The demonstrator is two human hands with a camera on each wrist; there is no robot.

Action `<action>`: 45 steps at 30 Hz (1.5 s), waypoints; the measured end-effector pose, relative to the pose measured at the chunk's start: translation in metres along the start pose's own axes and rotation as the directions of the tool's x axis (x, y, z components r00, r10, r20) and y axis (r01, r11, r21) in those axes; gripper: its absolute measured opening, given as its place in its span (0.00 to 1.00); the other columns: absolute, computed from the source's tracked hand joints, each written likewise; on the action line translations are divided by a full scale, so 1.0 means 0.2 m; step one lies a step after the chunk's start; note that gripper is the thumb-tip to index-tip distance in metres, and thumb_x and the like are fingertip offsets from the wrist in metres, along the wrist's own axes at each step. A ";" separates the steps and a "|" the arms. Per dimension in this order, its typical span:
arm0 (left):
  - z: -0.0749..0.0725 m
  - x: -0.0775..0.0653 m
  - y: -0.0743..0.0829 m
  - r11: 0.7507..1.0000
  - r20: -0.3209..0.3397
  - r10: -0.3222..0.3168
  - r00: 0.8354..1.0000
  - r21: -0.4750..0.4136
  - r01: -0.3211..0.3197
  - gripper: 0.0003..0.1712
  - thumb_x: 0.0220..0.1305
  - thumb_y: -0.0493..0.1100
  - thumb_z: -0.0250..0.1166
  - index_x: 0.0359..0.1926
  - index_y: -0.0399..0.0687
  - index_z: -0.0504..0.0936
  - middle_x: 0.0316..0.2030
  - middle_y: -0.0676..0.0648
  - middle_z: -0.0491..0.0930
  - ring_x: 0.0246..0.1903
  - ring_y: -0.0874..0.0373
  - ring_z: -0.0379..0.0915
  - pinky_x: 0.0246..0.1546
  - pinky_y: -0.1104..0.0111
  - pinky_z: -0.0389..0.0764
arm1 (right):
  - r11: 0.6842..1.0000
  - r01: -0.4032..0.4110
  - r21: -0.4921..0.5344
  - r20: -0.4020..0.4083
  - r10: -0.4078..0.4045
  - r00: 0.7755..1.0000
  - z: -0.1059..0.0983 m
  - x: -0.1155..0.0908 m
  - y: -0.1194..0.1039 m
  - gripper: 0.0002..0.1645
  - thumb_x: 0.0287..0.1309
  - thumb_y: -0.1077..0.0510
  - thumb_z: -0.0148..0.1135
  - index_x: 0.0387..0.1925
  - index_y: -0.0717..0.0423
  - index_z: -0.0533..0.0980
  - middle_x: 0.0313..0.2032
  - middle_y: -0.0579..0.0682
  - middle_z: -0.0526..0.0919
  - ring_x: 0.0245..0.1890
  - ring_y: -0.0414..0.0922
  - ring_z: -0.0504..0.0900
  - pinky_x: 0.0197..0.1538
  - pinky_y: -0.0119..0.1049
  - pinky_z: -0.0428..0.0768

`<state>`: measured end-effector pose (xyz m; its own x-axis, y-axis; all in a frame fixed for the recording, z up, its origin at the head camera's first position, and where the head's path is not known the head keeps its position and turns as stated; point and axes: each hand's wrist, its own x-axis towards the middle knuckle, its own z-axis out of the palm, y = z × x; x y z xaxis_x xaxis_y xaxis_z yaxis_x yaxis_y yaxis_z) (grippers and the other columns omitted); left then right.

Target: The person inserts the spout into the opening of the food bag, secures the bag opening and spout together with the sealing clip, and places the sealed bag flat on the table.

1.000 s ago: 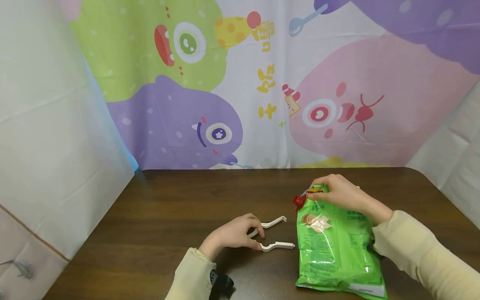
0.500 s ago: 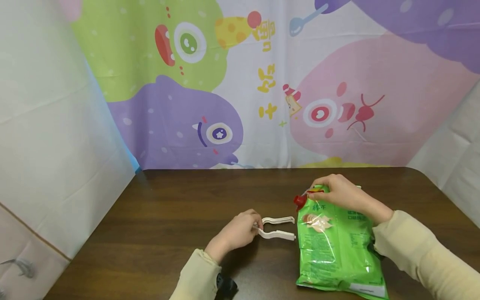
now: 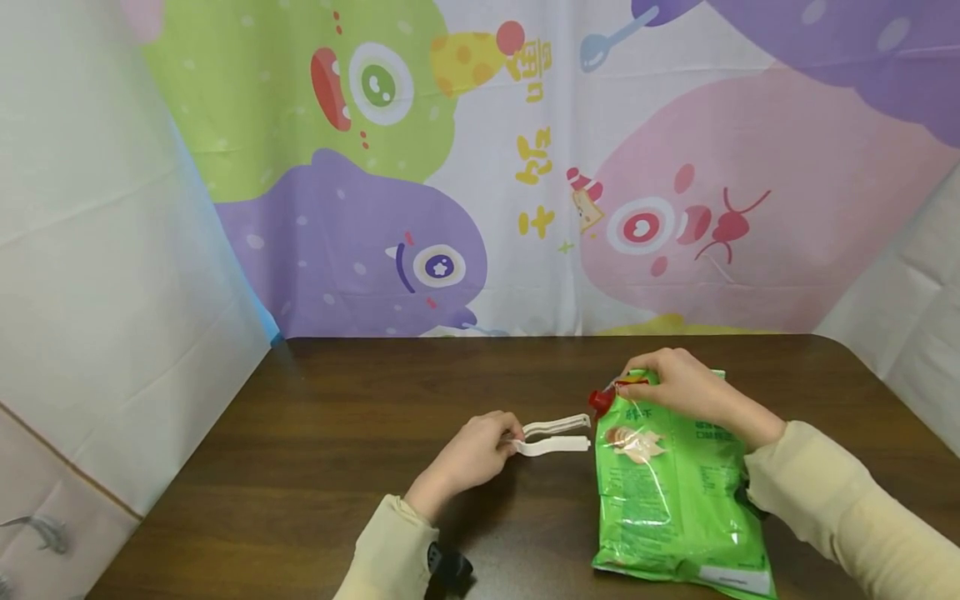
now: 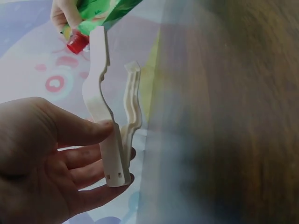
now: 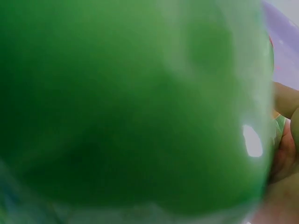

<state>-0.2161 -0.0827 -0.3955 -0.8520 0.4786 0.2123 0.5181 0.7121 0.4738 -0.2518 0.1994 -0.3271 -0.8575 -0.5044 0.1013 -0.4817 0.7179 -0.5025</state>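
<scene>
My left hand (image 3: 471,454) holds a white bag clip (image 3: 555,445) by its hinged end, thumb on one arm and fingers behind the other. The clip's two wavy arms are spread apart, their tips toward the bag; in the left wrist view the clip (image 4: 96,88) has nothing between its arms. On the right, my right hand (image 3: 678,387) grips the top edge of a shiny green plastic bag (image 3: 675,492). A red spout-like piece (image 3: 600,402) sticks out at the bag's upper left corner. In the right wrist view the green bag (image 5: 140,102) hides most of the right hand (image 5: 285,149).
Both hands work over a dark brown wooden table (image 3: 337,467). A cartoon-printed cloth (image 3: 525,275) hangs along its far edge, with pale cloth walls on both sides. A black strap (image 3: 450,571) sits at the left wrist.
The left hand has shifted its hold to the clip's hinged end and moved slightly away from me. The clip's arms have come closer together. My right hand and the bag have stayed nearly still.
</scene>
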 end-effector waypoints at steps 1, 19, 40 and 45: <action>0.00 0.00 0.00 1.000 -0.009 0.001 1.000 -0.006 -0.001 0.04 0.57 0.34 0.61 0.30 0.47 0.76 0.31 0.51 0.76 0.34 0.59 0.74 0.37 0.69 0.74 | 1.000 0.001 -0.009 -0.007 -0.001 1.000 0.00 0.00 0.00 0.07 0.54 0.48 0.62 0.29 0.45 0.79 0.16 0.40 0.72 0.13 0.33 0.56 0.22 0.30 0.62; 0.01 0.07 0.12 0.977 -0.107 -0.021 0.994 -0.214 -0.002 0.04 0.57 0.35 0.63 0.34 0.48 0.79 0.37 0.51 0.78 0.38 0.60 0.74 0.40 0.70 0.75 | 0.991 0.091 -0.095 -0.146 -0.104 0.984 0.02 0.03 -0.04 0.05 0.52 0.51 0.64 0.28 0.47 0.80 0.40 0.50 0.76 0.42 0.48 0.72 0.44 0.45 0.70; 0.07 0.10 0.20 0.907 -0.163 -0.077 0.984 -0.420 0.002 0.03 0.57 0.36 0.63 0.34 0.46 0.80 0.40 0.49 0.77 0.39 0.58 0.75 0.40 0.73 0.76 | 0.999 0.022 0.029 -0.170 -0.017 0.985 0.04 0.04 -0.10 0.10 0.51 0.49 0.65 0.31 0.51 0.82 0.45 0.52 0.75 0.48 0.52 0.69 0.47 0.50 0.69; 0.08 0.10 0.19 0.878 -0.169 -0.107 0.980 -0.478 0.013 0.03 0.58 0.37 0.62 0.34 0.45 0.80 0.40 0.48 0.77 0.37 0.58 0.76 0.39 0.71 0.76 | 0.998 0.021 0.059 -0.154 -0.011 0.988 0.03 0.05 -0.10 0.09 0.52 0.52 0.64 0.34 0.52 0.82 0.46 0.51 0.75 0.48 0.51 0.71 0.45 0.46 0.71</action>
<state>-0.2121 -0.0369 -0.3865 -0.9029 0.3060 0.3018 0.4074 0.3858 0.8277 -0.2489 0.1769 -0.3221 -0.8696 -0.4328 0.2377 -0.4877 0.6777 -0.5503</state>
